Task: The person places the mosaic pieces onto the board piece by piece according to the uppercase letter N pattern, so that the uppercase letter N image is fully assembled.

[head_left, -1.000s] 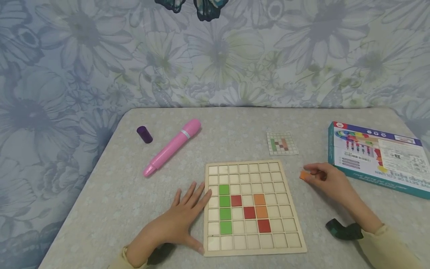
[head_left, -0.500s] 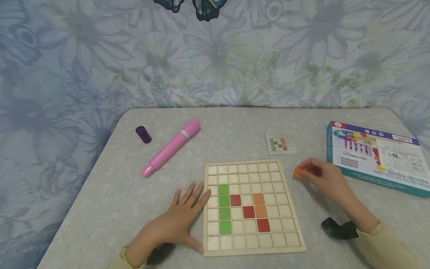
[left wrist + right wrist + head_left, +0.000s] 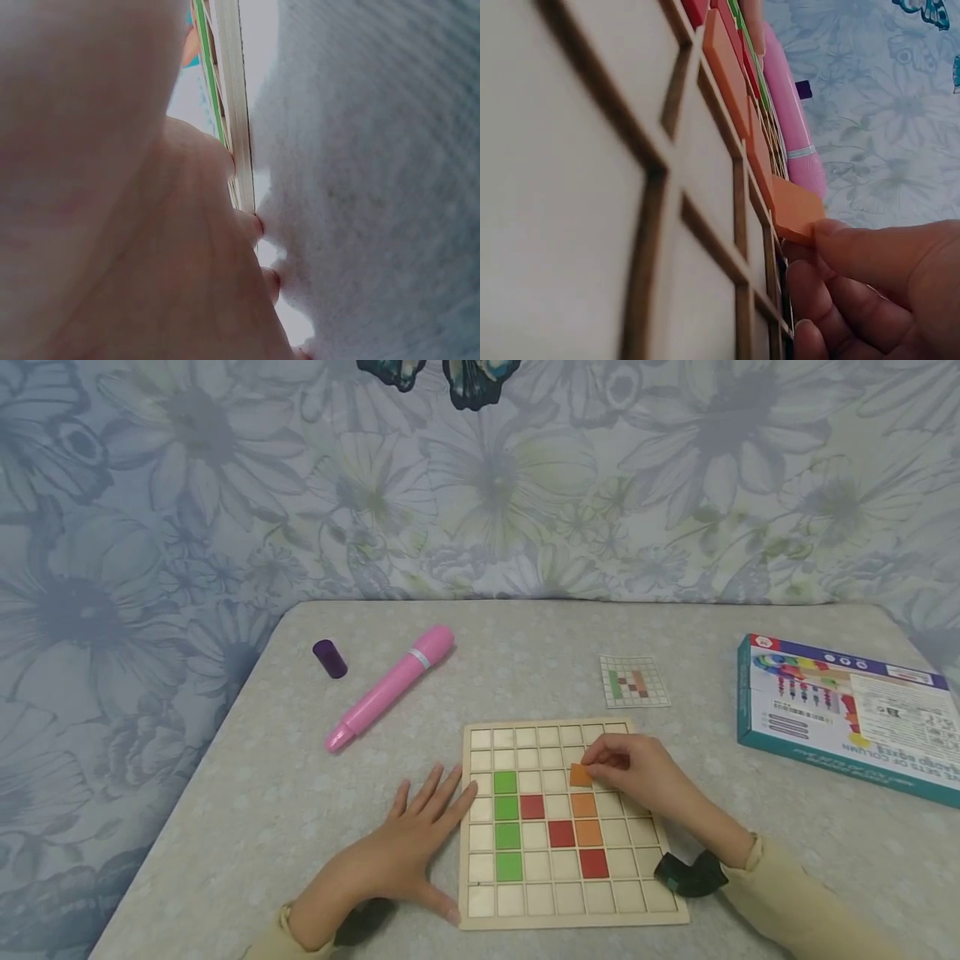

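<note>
My right hand (image 3: 637, 768) pinches an orange square tile (image 3: 580, 775) between thumb and fingers over the wooden grid board (image 3: 517, 920). In the right wrist view that orange tile (image 3: 796, 210) tilts at the cell edge, in line with two orange tiles lying in the same column. Spread flat, my left hand (image 3: 397, 852) has its fingertips and thumb at the board's left edge. Several green tiles (image 3: 507, 836) fill a column on the left, and red tiles (image 3: 561, 834) run in a diagonal. The left wrist view shows mostly palm, with the board's side (image 3: 238, 112) beside the fingers.
A small grid card (image 3: 633, 682) with a coloured pattern lies behind the board. At the right is a flat printed box (image 3: 847, 718). A pink marker-shaped stick (image 3: 390, 689) and a dark purple cylinder (image 3: 330, 659) lie at the back left.
My right hand has carried the orange tile leftward from beside the board to above the cell behind the two orange tiles. The left hand stays at the board's edge.
</note>
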Tool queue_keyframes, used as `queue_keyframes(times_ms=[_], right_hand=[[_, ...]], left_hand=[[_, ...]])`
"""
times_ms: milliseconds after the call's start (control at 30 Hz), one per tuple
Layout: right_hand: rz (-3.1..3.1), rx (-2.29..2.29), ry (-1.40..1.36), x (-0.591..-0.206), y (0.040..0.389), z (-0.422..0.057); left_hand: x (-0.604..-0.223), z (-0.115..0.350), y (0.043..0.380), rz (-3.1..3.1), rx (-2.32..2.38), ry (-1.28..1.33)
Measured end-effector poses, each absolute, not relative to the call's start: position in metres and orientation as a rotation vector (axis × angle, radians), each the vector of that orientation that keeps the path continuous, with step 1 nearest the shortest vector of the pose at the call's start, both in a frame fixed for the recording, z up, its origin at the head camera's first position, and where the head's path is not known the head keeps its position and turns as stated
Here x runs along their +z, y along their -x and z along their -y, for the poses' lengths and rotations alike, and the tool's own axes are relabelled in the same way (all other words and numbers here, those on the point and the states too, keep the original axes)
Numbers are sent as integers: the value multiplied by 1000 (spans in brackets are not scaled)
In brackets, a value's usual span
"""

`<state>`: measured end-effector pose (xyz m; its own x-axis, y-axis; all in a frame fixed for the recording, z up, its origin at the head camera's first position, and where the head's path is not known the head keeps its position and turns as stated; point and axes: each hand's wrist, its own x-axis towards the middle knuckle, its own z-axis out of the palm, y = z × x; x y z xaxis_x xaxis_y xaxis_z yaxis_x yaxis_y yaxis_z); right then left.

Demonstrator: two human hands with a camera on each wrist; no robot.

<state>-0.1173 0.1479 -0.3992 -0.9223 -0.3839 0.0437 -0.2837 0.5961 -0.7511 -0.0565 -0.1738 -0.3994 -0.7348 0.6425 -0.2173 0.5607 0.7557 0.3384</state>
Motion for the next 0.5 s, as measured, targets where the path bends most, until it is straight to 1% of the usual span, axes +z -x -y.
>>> queue_keyframes(times_ms=[233, 500], right_hand=[[-2767, -1174, 750, -404, 117, -148], [-2809, -1112, 763, -407, 114, -147]], left_hand=[[-401, 174, 57, -2630, 364, -939], [-403, 174, 55, -2632, 372, -946]])
